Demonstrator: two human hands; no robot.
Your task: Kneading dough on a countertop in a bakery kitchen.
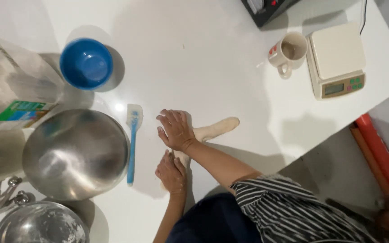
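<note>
Two hands press flat on a pale dough roll (pixel 212 129) at frame center, on the white table (pixel 194 58). I see the right hand (pixel 175 130), fingers together and extended, on the roll's middle; the left hand (pixel 171 173), fingers loosely together, covers its lower end. Just left lies a blue-handled spatula (pixel 133 144), beside a large steel bowl (pixel 75 153). Upper left: blue cup (pixel 86 63). Upper right: mug (pixel 289 51), kitchen scale (pixel 336 60).

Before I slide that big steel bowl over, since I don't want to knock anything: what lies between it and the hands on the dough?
In the head view, a blue-handled spatula lies on the white counter between the large steel bowl and the hands.
</note>
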